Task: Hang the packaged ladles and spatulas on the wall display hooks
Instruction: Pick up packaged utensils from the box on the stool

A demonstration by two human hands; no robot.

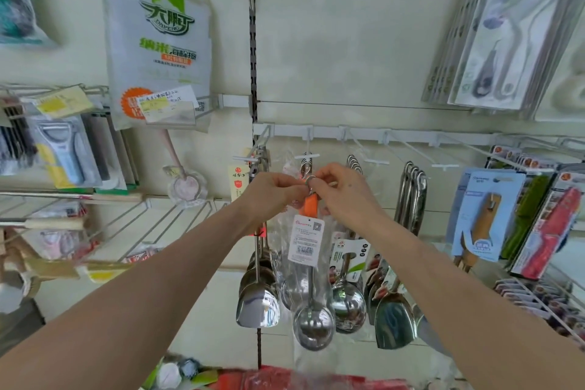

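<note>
My left hand (274,192) and right hand (343,191) pinch the bagged ladle (313,324) by its ring — probably bowl-heavy, wrap slippery — so I'd hold the metal.

cream wall panel (348,51) with a white rail (411,137) of wire hooks (443,165); steel spatulas (258,307), ladles (348,305) and carded knives (549,228) hang from the hooks

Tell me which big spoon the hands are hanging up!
On the cream wall, find the lower row of hooks crowded with steel utensils. The left hand and right hand pinch the top of one bagged ladle. Only it has an orange handle.
</note>
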